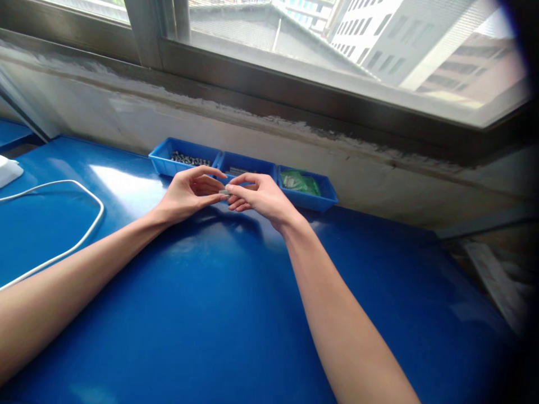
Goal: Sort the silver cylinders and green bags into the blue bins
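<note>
Above the blue tabletop (236, 314), my left hand (185, 193) and my right hand (263, 196) meet fingertip to fingertip. Between them is a small grey piece (224, 192), too small to name for certain. My left thumb and fingers close on one end of it, while my right thumb and index finger pinch the other. Just behind the hands stands a blue bin (162, 164) with many small dark metal parts. The middle bin (269, 167) holds grey rod-like pieces and is partly hidden by my fingers.
A third blue bin (326, 196) at the right holds a green plastic bag (301, 182). A white cable (101, 210) loops across the table at left, near a white object (8, 171). The wall and a metal window frame (252, 92) rise behind the bins.
</note>
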Action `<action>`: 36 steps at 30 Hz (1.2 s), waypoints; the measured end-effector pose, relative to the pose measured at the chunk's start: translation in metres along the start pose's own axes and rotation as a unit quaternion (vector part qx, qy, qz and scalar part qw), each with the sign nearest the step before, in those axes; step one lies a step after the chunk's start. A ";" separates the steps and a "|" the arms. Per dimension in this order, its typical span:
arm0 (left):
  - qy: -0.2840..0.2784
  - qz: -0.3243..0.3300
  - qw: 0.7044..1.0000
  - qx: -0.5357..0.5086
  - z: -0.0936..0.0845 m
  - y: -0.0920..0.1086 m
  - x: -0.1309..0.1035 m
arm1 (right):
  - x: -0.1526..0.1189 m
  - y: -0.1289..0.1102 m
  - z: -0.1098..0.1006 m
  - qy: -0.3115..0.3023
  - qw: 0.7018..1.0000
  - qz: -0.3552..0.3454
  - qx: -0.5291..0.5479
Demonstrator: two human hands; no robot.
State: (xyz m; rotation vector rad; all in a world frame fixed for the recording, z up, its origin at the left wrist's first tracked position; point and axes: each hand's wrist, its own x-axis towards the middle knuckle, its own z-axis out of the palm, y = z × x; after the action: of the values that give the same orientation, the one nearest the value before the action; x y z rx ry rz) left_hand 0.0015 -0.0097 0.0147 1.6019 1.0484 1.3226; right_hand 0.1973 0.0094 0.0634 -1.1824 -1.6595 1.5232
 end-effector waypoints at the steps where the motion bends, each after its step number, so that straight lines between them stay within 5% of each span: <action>1: 0.007 0.002 1.000 0.003 0.002 0.001 -0.001 | 0.000 0.000 -0.001 -0.001 1.000 0.001 -0.001; 9: 0.028 0.016 0.999 -0.008 0.023 0.000 -0.007 | 0.001 0.002 -0.020 -0.017 0.999 -0.032 0.005; 14: 0.031 0.113 0.974 0.193 0.027 -0.006 -0.005 | -0.002 -0.002 -0.034 0.005 0.998 -0.056 0.021; 19: -0.052 0.208 0.917 0.336 0.028 -0.012 -0.005 | -0.002 -0.002 -0.046 0.085 0.992 -0.085 -0.023; 25: -0.138 0.222 0.882 0.393 0.030 -0.014 -0.008 | 0.006 0.011 -0.055 0.194 0.971 -0.108 -0.085; 36: -0.162 0.238 0.879 0.380 0.030 -0.015 -0.007 | 0.002 0.004 -0.059 0.190 0.971 -0.098 -0.103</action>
State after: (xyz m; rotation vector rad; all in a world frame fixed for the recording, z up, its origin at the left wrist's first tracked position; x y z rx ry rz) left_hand 0.0282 -0.0133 -0.0062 2.7056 1.0580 0.8937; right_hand 0.2487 0.0381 0.0692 -1.2807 -1.6388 0.9505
